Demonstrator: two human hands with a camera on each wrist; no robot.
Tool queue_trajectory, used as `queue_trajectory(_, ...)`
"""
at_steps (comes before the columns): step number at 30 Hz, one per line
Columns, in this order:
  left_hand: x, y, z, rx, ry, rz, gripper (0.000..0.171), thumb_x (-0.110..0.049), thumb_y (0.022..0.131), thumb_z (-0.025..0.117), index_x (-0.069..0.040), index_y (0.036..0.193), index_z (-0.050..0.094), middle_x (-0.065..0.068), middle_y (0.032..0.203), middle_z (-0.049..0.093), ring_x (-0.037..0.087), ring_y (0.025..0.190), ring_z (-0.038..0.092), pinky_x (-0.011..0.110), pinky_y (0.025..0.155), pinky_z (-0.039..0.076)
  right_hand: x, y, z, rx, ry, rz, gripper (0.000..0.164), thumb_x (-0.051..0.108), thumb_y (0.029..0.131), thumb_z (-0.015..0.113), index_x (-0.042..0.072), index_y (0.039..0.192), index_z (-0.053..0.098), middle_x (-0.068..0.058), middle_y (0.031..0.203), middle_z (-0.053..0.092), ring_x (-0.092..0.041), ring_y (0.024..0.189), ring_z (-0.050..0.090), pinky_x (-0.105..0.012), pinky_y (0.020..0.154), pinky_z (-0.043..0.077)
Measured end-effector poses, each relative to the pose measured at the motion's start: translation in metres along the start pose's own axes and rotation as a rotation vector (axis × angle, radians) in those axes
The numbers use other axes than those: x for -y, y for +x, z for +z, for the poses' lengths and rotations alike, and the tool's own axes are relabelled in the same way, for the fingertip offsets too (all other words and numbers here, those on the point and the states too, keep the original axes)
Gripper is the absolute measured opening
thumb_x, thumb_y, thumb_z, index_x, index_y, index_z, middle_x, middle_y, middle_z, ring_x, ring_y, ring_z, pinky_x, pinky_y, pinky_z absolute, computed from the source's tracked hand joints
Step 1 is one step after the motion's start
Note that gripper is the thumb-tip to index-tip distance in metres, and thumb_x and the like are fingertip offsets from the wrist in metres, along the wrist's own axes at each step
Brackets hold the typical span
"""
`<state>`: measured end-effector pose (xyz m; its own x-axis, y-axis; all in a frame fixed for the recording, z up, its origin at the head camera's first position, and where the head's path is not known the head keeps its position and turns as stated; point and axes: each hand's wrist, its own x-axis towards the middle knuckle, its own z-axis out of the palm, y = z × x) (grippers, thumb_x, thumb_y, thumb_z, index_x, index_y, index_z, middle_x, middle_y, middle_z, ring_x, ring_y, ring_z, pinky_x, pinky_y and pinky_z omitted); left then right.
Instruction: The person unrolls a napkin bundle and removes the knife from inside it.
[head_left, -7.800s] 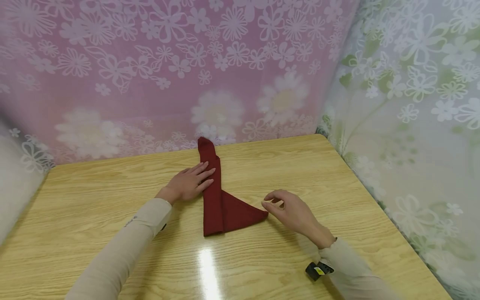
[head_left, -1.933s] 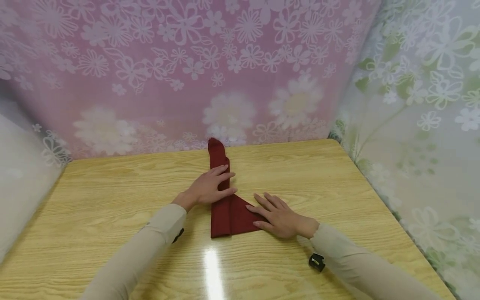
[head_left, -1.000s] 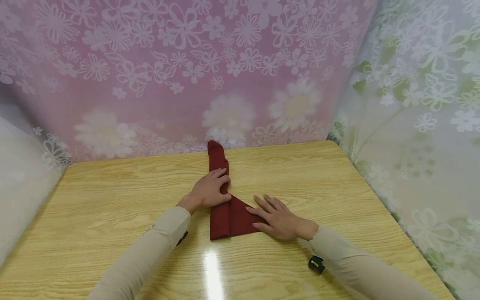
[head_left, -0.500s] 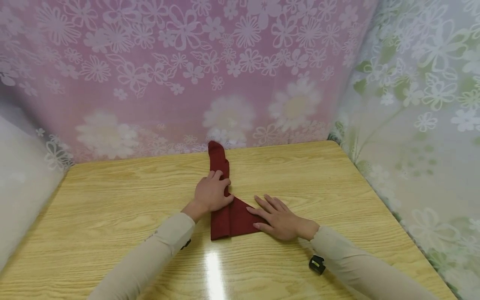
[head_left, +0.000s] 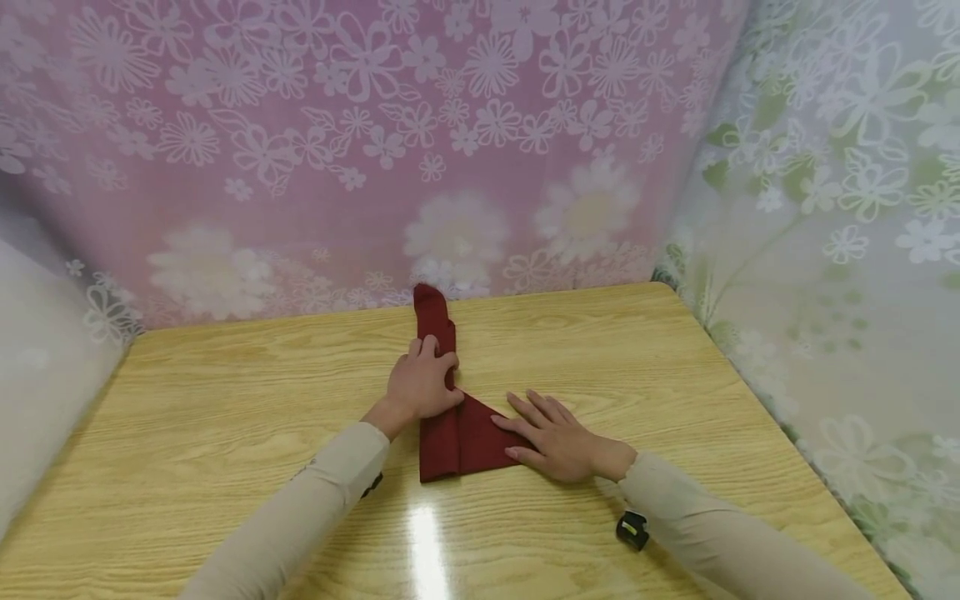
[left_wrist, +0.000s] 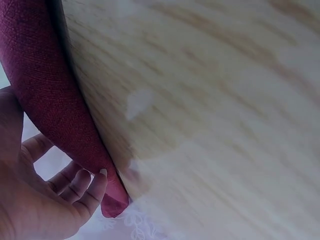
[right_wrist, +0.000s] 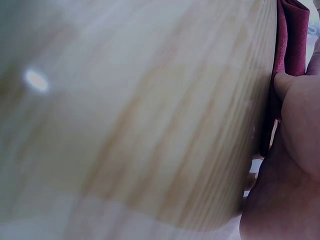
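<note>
A dark red folded cloth point(head_left: 438, 450) lies on the wooden table, its long narrow strip reaching the back edge and a triangular flap spreading to the right. My left hand point(head_left: 422, 385) is over the middle of the strip with bent fingers, thumb at the fold line and fingertips gripping the cloth. In the left wrist view, its curled fingers point(left_wrist: 92, 192) meet the side of the strip. My right hand point(head_left: 566, 442) rests flat, fingers spread, over the flap's pointed end and hides that tip. The right wrist view shows the palm point(right_wrist: 300, 130) low beside the cloth.
The wooden table point(head_left: 247, 400) has a pink flowered curtain point(head_left: 337, 192) along its back edge and a pale green-and-white flowered curtain point(head_left: 817, 250) along the right. A whitish curtain point(head_left: 52, 350) hangs at the left. A light streak reflects near the front.
My left hand's fingers, earlier laid straight across the strip, have bent and drawn in on the cloth. My right hand, earlier raised at the flap's tip, now lies flat on it and stays still.
</note>
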<state>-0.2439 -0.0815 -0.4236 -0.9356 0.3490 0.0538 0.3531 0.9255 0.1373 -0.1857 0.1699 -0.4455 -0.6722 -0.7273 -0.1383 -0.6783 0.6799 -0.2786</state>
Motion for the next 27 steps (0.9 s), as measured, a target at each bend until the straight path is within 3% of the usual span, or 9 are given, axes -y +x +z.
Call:
queue_trajectory(16, 0.014, -0.006, -0.002, -0.042, -0.155, -0.017, 0.026, -0.032, 0.084, 0.066, -0.016, 0.104, 0.061, 0.011, 0.110, 0.040, 0.028, 0.100, 0.039, 0.043, 0.075, 0.045, 0.000, 0.000, 0.001, -0.008, -0.007, 0.004, 0.053, 0.043, 0.104, 0.033, 0.020, 0.152, 0.031, -0.014, 0.158, 0.010, -0.040, 0.142, 0.004, -0.057, 0.111, 0.008)
queue_trajectory(27, 0.034, -0.014, -0.004, -0.075, -0.224, -0.026, 0.031, -0.032, 0.083, 0.061, -0.020, 0.111, 0.061, 0.009, 0.111, 0.041, 0.028, 0.098, 0.041, 0.045, 0.076, 0.044, 0.000, 0.001, 0.000, -0.006, 0.001, 0.005, 0.053, 0.043, 0.104, 0.034, 0.020, 0.152, 0.030, -0.014, 0.158, 0.010, -0.040, 0.142, 0.003, -0.058, 0.111, 0.009)
